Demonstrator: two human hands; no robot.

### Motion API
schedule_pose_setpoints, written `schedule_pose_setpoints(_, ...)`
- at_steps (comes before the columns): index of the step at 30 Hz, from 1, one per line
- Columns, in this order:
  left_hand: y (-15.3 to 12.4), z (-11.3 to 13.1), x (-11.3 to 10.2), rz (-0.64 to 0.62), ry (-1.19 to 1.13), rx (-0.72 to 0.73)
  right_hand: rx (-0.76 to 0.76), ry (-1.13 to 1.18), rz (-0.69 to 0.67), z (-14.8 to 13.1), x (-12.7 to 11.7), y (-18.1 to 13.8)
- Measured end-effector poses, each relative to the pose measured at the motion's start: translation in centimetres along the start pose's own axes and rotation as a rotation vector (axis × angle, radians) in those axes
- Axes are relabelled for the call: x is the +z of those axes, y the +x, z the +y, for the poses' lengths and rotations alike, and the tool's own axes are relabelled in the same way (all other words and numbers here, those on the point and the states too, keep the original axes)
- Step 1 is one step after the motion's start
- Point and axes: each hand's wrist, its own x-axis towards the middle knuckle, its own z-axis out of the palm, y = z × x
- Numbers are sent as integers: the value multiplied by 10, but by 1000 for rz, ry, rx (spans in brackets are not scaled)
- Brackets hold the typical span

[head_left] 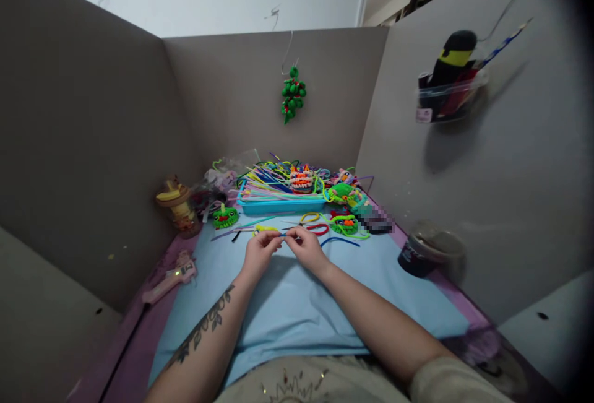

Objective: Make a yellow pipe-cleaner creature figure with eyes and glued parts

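Observation:
My left hand (260, 253) and my right hand (306, 249) meet above the blue cloth, fingertips pinched close together. A short bit of blue pipe cleaner (283, 235) shows between them, each hand gripping one side; the rest of it is hidden by the fingers. Just beyond lie scissors with red handles (319, 229), a yellow-handled pair (310, 218) and a fuzzy yellow piece (265, 228). To the right of my right hand rests a loose blue pipe cleaner (341, 240), with a round green fuzzy piece (344, 226) behind it.
A blue tray (283, 207) heaped with coloured pipe cleaners stands at the back. Left are a green frog-like figure (225, 217), a lidded cup (180, 211) and a pink glue gun (171, 279). A dark tub (420, 254) sits right. Grey panels (232, 93) enclose the table.

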Motion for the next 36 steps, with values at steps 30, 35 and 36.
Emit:
schedule_pose_setpoints(30, -4, 5, -2, -238, -160, -213, -99, 17, -116, 2, 1, -8)
schedule_pose_setpoints(35, -5, 5, -1, -182, -181, -258, -220, -69, -150, 6, 0, -8)
schedule_pose_setpoints(36, -6, 6, 1, -178, -189, -268, -236, -92, -153, 7, 0, -8)
